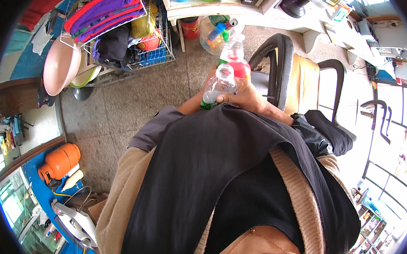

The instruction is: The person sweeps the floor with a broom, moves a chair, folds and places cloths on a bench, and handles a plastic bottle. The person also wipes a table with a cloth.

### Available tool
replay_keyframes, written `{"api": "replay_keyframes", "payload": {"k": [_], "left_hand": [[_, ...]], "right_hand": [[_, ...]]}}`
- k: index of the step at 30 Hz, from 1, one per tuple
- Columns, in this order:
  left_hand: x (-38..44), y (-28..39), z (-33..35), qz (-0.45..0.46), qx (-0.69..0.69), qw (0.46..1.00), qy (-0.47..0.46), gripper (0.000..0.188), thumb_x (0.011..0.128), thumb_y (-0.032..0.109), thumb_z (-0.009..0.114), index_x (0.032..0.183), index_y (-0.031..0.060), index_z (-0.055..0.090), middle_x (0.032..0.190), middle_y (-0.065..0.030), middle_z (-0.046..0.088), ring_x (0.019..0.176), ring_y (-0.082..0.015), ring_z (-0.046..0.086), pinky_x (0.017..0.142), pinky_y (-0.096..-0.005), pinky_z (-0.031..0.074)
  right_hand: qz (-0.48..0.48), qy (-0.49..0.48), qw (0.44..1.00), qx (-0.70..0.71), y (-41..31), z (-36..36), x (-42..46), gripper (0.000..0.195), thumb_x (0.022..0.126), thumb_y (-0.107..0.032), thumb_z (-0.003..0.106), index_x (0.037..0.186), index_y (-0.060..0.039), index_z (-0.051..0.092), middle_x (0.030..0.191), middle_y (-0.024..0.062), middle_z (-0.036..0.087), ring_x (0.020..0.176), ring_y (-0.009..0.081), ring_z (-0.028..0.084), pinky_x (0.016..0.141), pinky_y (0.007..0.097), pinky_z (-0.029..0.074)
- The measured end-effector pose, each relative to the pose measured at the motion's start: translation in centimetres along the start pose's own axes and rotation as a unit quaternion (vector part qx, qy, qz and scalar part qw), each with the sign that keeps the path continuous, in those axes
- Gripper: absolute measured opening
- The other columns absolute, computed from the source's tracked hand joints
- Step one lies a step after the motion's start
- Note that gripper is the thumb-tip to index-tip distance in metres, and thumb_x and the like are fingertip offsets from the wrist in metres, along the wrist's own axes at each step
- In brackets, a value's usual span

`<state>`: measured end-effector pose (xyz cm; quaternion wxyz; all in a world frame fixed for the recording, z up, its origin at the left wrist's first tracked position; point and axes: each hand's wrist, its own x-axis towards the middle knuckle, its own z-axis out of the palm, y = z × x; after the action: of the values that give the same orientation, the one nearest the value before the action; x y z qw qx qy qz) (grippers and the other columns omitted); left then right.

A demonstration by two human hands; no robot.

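In front of my torso my right hand (249, 93) grips a clear plastic bottle (225, 81) with an open neck and a green label, the thumb across its side. Just beyond it are a bottle with a red label (240, 69) and a partly hidden one with a green label (222, 60). My left hand (210, 78) is wrapped around the bottles' left side, its fingers mostly hidden behind them. Farther off on the floor, a clear bag or container (206, 40) holds several bottles and a can, one bottle having a blue cap (220, 27).
A chair with black armrests (284, 68) stands close on the right. At the upper left are a wire rack (159, 57) with folded cloths and a pink basin (61, 66). White shelving (209, 11) stands ahead, a red container (190, 28) beneath it. An orange gas cylinder (60, 161) is at left.
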<state>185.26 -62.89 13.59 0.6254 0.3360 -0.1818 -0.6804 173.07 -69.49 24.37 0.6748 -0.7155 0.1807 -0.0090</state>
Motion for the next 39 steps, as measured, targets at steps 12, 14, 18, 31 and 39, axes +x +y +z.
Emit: {"api": "replay_keyframes", "payload": {"k": [12,14,18,31,39], "left_hand": [[-0.5,-0.1,-1.3,-0.098,-0.172,0.980,-0.030,0.049,0.068,0.018,0.071,0.112,0.0047,0.054,0.107,-0.0072,0.056,0.094,-0.0181,0.054,0.085,-0.0324,0.041],[-0.6,-0.6,-1.4,-0.137,-0.216,0.966,-0.030,0.049,0.068,0.018,0.071,0.112,0.0049,0.054,0.107,-0.0073,0.056,0.095,-0.0182,0.054,0.085,-0.0324,0.041],[-0.8,-0.9,0.6,0.007,0.151,0.988,-0.036,0.047,0.065,0.019,0.072,0.108,0.0075,0.056,0.107,-0.0115,0.054,0.101,-0.0224,0.048,0.089,-0.0348,0.037],[-0.6,-6.4,10.1,0.093,0.559,0.791,-0.231,0.051,0.050,0.023,0.081,0.096,0.0072,0.063,0.111,-0.0128,0.046,0.102,-0.0259,0.049,0.086,-0.0342,0.041],[-3.6,-16.4,20.7,-0.032,0.510,0.742,-0.434,0.043,0.050,0.016,0.080,0.089,0.0074,0.065,0.102,-0.0154,0.049,0.098,-0.0268,0.050,0.084,-0.0335,0.041]], "right_hand": [[0.069,0.026,0.994,-0.077,3.8,2.0,1.3,0.043,0.071,-0.026,0.069,0.104,-0.0017,0.055,0.089,0.0143,0.063,0.087,0.0215,0.060,0.076,0.0313,0.044],[0.033,0.003,0.996,-0.087,3.1,1.6,0.3,0.048,0.070,-0.025,0.070,0.107,-0.0017,0.053,0.092,0.0154,0.062,0.089,0.0221,0.059,0.077,0.0316,0.044],[0.001,0.044,0.996,-0.080,-0.6,-1.5,-3.9,0.047,0.070,-0.014,0.068,0.112,-0.0017,0.051,0.096,0.0096,0.061,0.074,0.0126,0.058,0.059,0.0244,0.049],[0.122,0.431,0.841,-0.302,6.3,-7.8,-16.3,0.038,0.075,-0.041,0.059,0.072,-0.0033,0.060,0.064,0.0179,0.058,0.062,0.0340,0.059,0.060,0.0409,0.047],[0.138,0.520,0.822,-0.188,9.3,-0.2,-36.9,0.034,0.082,-0.040,0.053,0.086,-0.0070,0.056,0.056,0.0158,0.054,0.057,0.0332,0.056,0.055,0.0408,0.043]]}}
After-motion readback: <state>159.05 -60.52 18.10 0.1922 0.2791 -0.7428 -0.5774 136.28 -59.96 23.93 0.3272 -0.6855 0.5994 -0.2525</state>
